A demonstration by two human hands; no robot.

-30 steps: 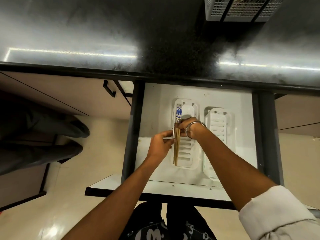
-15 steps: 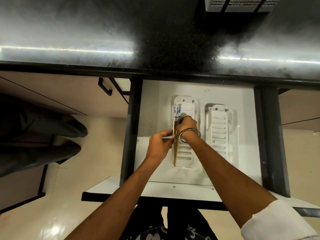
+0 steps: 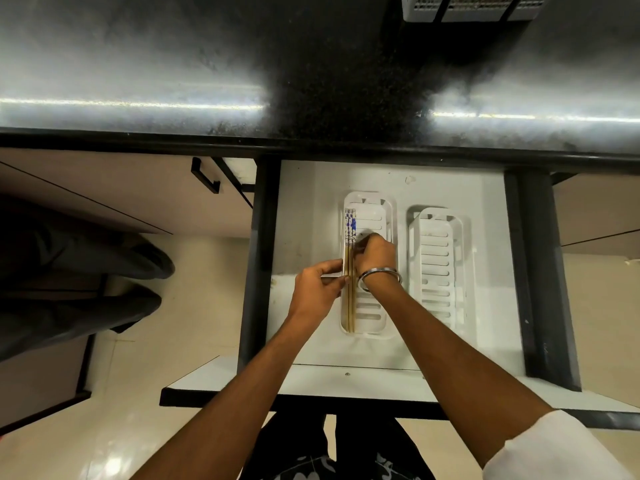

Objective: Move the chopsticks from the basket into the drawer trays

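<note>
Chopsticks (image 3: 349,271) lie along the left wall of the left tray (image 3: 372,318) in the drawer (image 3: 304,202), left hand (image 3: 317,289) pinching the tray wall, right hand (image 3: 375,252) curled with fingertips on the sticks — let go unevenly and they could roll across the tray, I reckon.

This looks like a kitchen in a home. A shiny black stone tabletop (image 3: 173,64) runs across the top, with a grey basket (image 3: 474,8) sitting on it. Under it a white drawer (image 3: 304,209) is pulled open, with two white plastic trays (image 3: 440,271) for eating tools inside. Beside it is a cupboard door with a black handle (image 3: 204,176). The floor (image 3: 194,341) has shiny cream tiles.
</note>
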